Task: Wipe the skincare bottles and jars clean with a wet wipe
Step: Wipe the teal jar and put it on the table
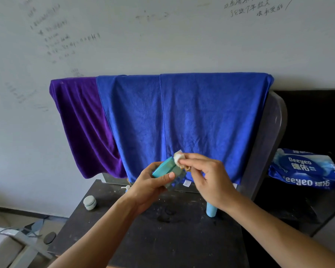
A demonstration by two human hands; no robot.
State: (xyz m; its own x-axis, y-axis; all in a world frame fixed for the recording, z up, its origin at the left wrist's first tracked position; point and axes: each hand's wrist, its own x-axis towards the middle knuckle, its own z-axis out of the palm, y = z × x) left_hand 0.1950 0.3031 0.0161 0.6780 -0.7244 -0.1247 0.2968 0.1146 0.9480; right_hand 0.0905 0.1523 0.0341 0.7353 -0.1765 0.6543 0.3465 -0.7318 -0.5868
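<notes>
On my feed now: the left hand [149,182] is up over the dark surface [162,238], fingers curled round a bottle [169,171] with a teal block cap and a clear bluish body, thumb laid across its front. The bottle is tilted, cap pointing up and to the right, well clear of the surface.

The right hand [211,180] meets it from the other side. Thumb and fingertips are pressed together, pinching a crumpled wet wipe [179,158], and the wipe is touching the top corner of the teal cap. The other fingers of that hand are loosely curled below it.

Down on the surface, a small pale green jar [89,202] stands near the left edge. A light blue tube [211,209] stands upright under the right wrist, partly hidden by it. Behind the left hand I can see just the white pump head of another bottle [126,188].

Behind it all, a blue towel [191,122] and a purple towel [85,128] hang side by side, overlapping. Off to the right, a blue pack of wipes [306,169] lies on a dark shelf. The wall [162,35] carries faint handwriting I can't read.
</notes>
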